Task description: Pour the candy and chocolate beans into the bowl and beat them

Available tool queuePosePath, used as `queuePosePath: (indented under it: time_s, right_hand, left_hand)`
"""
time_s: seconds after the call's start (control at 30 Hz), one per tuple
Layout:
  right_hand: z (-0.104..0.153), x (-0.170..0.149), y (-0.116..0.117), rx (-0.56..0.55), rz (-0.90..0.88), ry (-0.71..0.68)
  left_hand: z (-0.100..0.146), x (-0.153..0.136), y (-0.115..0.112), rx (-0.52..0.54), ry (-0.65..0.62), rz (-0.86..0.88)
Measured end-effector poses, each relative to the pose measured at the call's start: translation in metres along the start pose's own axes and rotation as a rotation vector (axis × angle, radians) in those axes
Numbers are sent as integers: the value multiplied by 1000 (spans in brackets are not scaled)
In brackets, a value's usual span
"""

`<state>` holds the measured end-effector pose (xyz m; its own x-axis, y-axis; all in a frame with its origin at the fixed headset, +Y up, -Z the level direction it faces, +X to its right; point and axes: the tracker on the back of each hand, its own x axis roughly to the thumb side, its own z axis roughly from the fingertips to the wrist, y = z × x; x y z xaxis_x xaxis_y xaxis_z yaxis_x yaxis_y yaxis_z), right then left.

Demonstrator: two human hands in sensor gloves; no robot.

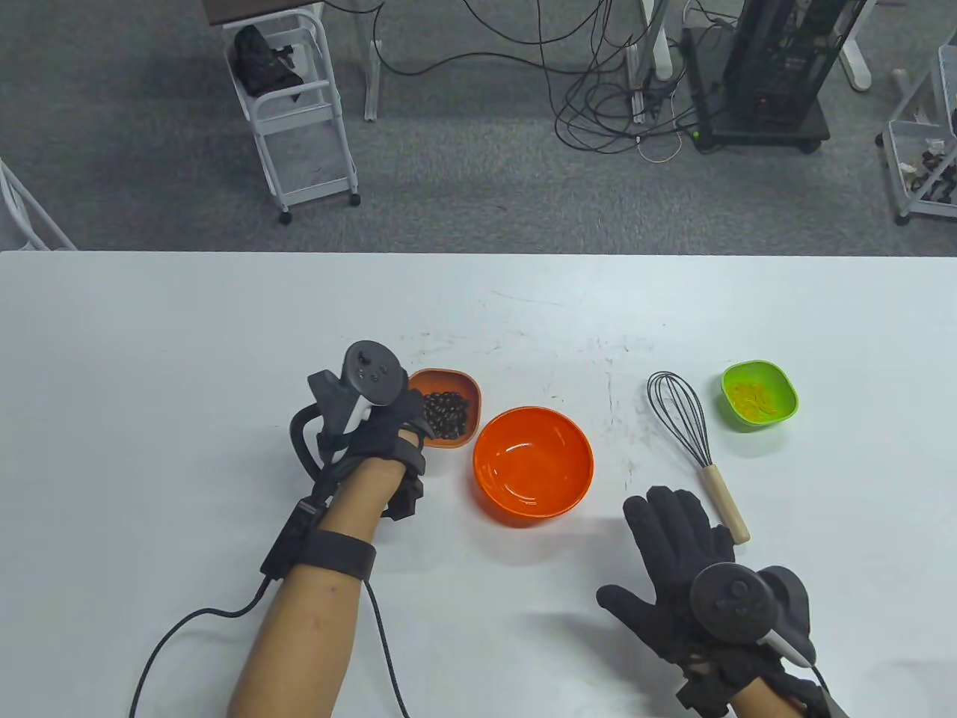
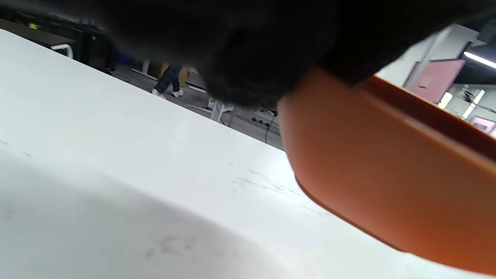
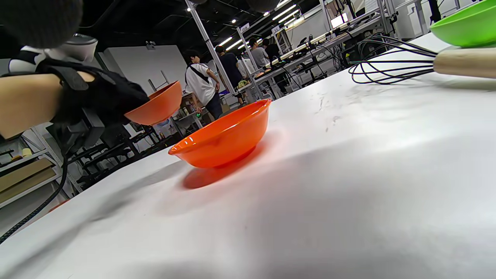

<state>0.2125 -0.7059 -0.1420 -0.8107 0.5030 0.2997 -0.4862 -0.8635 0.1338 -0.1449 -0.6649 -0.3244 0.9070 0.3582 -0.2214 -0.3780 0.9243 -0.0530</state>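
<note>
Wide bare table [image 1: 187, 336] across the upper left and far edge, room there for any hand. Centre is tighter: the bowl [image 1: 533, 461] sits between bean dish [image 1: 447, 407] and whisk [image 1: 691, 441], with the green dish [image 1: 759, 394] just right of the whisk. The lower middle lies free.

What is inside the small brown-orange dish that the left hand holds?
The small brown-orange dish contains dark chocolate beans. The left hand grips its near-left rim and covers that part, so the beans under the fingers cannot be seen.
</note>
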Motion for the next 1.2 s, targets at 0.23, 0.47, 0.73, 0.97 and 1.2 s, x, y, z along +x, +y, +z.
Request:
queuePosePath:
  time_s: [0.23,0.47,0.73,0.97,1.2]
  right_hand:
    - [-1,-1,1,7,1,5]
    - [0,-2,-1,3,-2,6]
    - [0,-2,-2,8,-4,8]
    - [-1,-2,-1,17,-4,7]
    - [-1,-2,-1,25,-4,9]
  left_hand:
    - [4,39,-24,-12,-81,-9]
    - [2,57,-48,-30,-122,-121]
    - [4,60,-58,-13,-156,-128]
    - [10,60,-55,26,-182,-118]
    - [15,58,-55,39,-203,-103]
